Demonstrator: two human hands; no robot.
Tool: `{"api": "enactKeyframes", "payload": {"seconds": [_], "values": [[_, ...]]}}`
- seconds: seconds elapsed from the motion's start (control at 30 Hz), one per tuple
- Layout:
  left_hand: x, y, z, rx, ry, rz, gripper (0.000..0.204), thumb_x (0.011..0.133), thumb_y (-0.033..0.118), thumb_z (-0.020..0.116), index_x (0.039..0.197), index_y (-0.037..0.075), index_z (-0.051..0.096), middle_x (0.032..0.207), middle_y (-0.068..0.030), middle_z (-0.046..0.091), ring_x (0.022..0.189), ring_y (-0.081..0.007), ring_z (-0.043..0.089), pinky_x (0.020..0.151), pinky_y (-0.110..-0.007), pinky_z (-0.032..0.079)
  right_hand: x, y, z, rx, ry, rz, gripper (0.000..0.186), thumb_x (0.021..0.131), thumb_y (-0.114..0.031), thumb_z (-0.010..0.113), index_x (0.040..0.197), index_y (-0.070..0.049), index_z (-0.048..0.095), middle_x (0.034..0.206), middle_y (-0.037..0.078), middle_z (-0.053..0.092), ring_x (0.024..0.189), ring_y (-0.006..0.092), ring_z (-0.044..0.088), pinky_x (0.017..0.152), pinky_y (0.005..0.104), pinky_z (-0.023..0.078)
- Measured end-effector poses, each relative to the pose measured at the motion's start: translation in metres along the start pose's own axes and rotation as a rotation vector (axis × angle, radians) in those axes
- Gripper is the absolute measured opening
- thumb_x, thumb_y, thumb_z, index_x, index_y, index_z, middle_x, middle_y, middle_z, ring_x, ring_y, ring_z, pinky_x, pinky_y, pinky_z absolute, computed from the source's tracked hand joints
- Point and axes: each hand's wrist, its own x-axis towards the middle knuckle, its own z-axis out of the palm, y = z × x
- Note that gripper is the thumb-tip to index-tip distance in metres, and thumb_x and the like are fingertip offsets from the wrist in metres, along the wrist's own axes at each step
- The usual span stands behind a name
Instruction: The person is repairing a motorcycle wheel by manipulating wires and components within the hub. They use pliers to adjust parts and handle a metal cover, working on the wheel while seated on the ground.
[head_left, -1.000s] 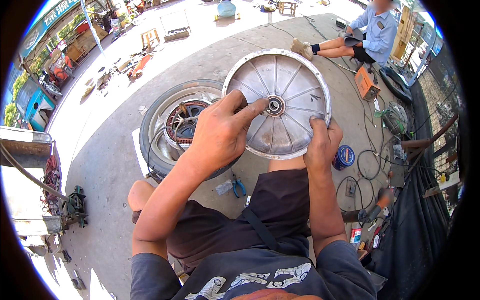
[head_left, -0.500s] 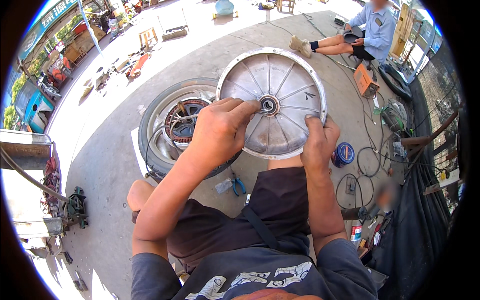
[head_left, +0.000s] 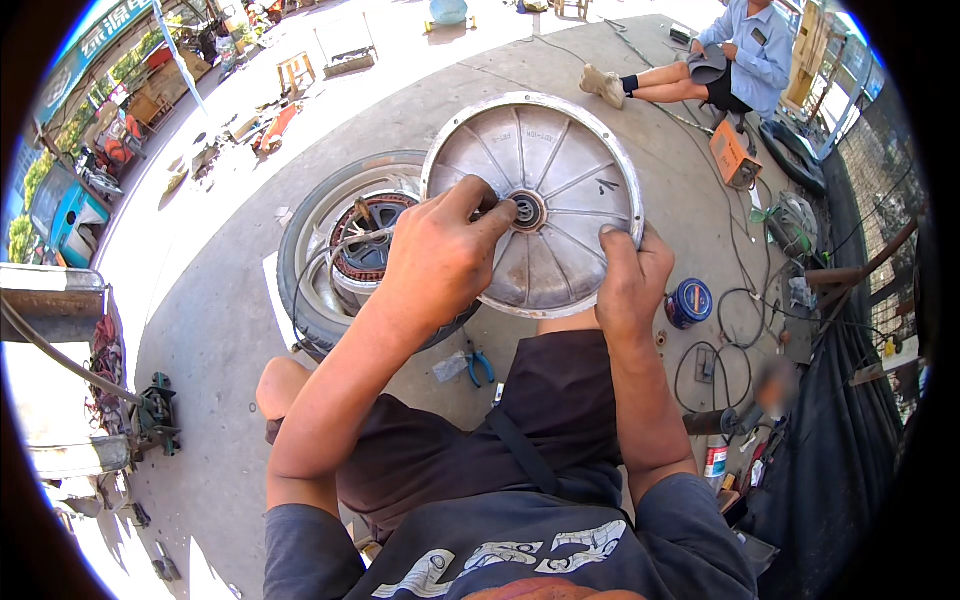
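Note:
A round grey metal hub cover [head_left: 580,190] with radial ribs and a rim of small holes is tilted up in front of me. My right hand [head_left: 634,285] grips its right edge, thumb on the ribbed face. At its middle sits a bearing [head_left: 528,210]. My left hand [head_left: 440,255] is closed, thumb and index finger pinched at the bearing's bore; what they hold, if anything, is too small to make out. Behind my left forearm a wheel [head_left: 296,235] with a tyre lies on the ground, copper windings [head_left: 355,262] and cables showing at its hub.
Blue-handled pliers [head_left: 481,370] lie beside a small clear bag [head_left: 450,367] on the concrete. A blue tin [head_left: 688,303] stands right of my right hand. Cables run by an orange machine [head_left: 735,157]. Further back a person [head_left: 755,60] sits holding a dark cap-like thing [head_left: 708,65].
The cover has shifted slightly left and turned a little. My left fingertips have moved from the bearing's lower left edge onto its bore. The seated person's hands and the dark thing have moved.

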Motion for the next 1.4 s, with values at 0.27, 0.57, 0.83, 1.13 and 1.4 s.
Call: {"api": "enactKeyframes", "payload": {"seconds": [0.27,0.57,0.83,1.13,1.4], "values": [[0.001,0.002,-0.002,0.160,-0.028,0.096,0.024,0.074,0.006,0.067,0.097,0.003,0.073,0.088,-0.0098,0.058,0.075,-0.0257,0.065,0.059,-0.039,0.052,-0.004,-0.008,0.009,-0.022,0.020,-0.097,0.018,0.088,-0.004,0.056,0.073,0.004,0.052,0.064,0.001,0.047,0.063,0.0083,0.042,0.054,0.0319,0.035],[0.000,0.009,0.003,0.233,-0.051,0.038,0.019,0.074,0.005,0.066,0.092,0.005,0.072,0.087,-0.0079,0.061,0.073,-0.0243,0.066,0.058,-0.038,0.053,-0.007,-0.003,0.014,-0.174,0.010,-0.232,0.014,0.087,-0.001,0.056,0.075,0.007,0.055,0.062,0.018,0.052,0.052,0.0240,0.048,0.052,0.0388,0.040],[-0.003,0.016,0.009,0.242,-0.023,-0.107,0.026,0.074,-0.002,0.069,0.095,0.008,0.079,0.088,-0.0050,0.069,0.071,-0.0250,0.070,0.058,-0.037,0.053,-0.010,-0.007,0.022,-0.337,-0.008,-0.384,0.008,0.085,0.001,0.059,0.087,0.007,0.064,0.072,0.023,0.063,0.063,0.0390,0.063,0.059,0.0432,0.048],[-0.007,0.012,0.019,-0.178,0.093,-0.330,0.014,0.083,-0.004,0.070,0.096,-0.003,0.076,0.089,-0.0154,0.073,0.071,-0.0269,0.072,0.065,-0.033,0.054,-0.011,-0.004,0.024,-0.397,-0.016,-0.464,0.017,0.085,0.000,0.060,0.098,0.009,0.066,0.084,0.024,0.068,0.074,0.0417,0.067,0.066,0.0445,0.052],[-0.015,0.012,0.027,-0.309,0.063,-0.572,0.016,0.086,-0.002,0.071,0.101,-0.005,0.074,0.087,-0.0132,0.075,0.069,-0.0169,0.070,0.065,-0.030,0.054,-0.009,-0.008,0.033,-0.304,0.024,-0.543,0.007,0.082,0.001,0.057,0.076,0.005,0.055,0.063,0.023,0.052,0.055,0.0439,0.052,0.053,0.0487,0.038]]}}
